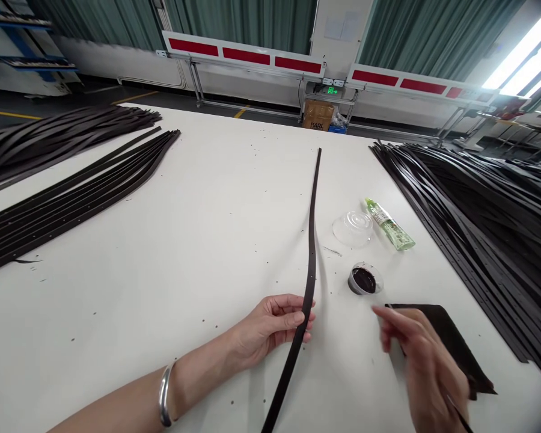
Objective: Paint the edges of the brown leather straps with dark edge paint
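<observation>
My left hand (275, 328) pinches a long dark leather strap (312, 252) between thumb and fingers. The strap runs away from me across the white table (198, 240), and its near end leaves the bottom of the view. My right hand (426, 361), smeared by motion, is curled over a dark cloth or leather piece (455, 346). A thin dark stick (458, 415) pokes out from under that hand; its tip is hidden. Just beyond the right fingers stands a small clear cup of dark liquid (363, 281). I cannot tell whether the hand touches the dark piece.
Behind the cup lie a clear plastic lid (354, 228) and a green-and-clear tube (390, 225). Bundles of dark straps cover the right side (473, 210) and the left side (81, 198). Small dark specks dot the tabletop. A cardboard box (318, 114) stands beyond the table.
</observation>
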The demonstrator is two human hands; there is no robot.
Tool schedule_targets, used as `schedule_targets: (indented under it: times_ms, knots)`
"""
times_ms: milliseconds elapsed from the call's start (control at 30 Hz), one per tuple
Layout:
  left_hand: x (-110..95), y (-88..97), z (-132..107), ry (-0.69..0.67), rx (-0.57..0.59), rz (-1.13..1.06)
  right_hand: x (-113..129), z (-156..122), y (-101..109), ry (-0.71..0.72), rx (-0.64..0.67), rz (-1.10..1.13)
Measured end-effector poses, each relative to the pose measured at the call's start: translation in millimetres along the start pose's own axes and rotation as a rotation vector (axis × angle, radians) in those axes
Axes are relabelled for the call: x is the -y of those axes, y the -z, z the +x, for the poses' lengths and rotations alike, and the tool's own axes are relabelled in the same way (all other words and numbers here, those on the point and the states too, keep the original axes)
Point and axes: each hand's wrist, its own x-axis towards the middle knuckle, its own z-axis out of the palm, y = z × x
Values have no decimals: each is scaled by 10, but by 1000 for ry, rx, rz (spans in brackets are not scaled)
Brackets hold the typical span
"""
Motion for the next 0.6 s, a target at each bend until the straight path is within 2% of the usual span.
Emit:
schedule_targets:
  times_ms: [100, 167, 367, 467, 600]
  knots:
    - [16, 13, 5, -13, -4, 20, 157, 215, -201, -119, 244, 272]
    - [25, 19, 10, -23, -3, 12, 170, 313, -273, -66, 319, 338]
    - [35, 10, 31, -25, -18, -33, 88, 371, -378, 286, 275, 154]
    - [34, 2, 37, -19, -21, -31, 80, 350, -437, 379, 252, 126]
    - [26, -2, 37, -16, -24, -28, 88, 356, -481, 423, 261, 96]
